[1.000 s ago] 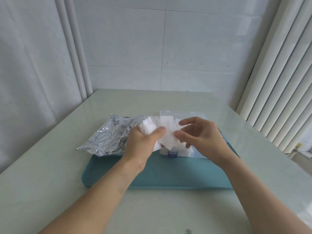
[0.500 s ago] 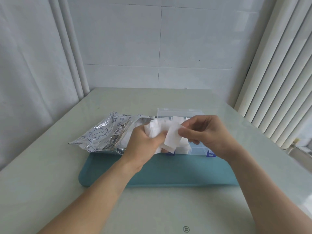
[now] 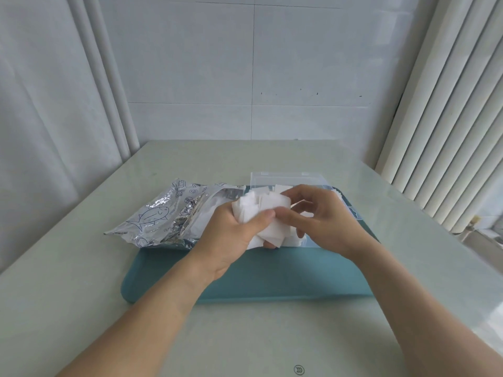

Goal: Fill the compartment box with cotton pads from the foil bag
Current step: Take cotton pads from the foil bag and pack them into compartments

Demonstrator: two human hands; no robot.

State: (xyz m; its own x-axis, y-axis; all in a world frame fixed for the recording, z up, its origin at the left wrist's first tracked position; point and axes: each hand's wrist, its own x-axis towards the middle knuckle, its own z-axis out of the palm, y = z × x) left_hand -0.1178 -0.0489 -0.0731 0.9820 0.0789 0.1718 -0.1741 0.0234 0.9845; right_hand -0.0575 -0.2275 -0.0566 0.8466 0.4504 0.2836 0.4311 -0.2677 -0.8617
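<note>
A pale green glossy worktop (image 3: 81, 281) runs back to a white tiled wall, with white curtains at its left edge and vertical blinds at its right. A teal tray (image 3: 272, 276) lies at its middle. The left hand (image 3: 231, 235) clenches a bunch of white cotton pads (image 3: 258, 208); the right hand (image 3: 324, 219) pinches them above the clear compartment box (image 3: 285, 178). The open foil bag (image 3: 163, 216) lies on the tray's left side.
</note>
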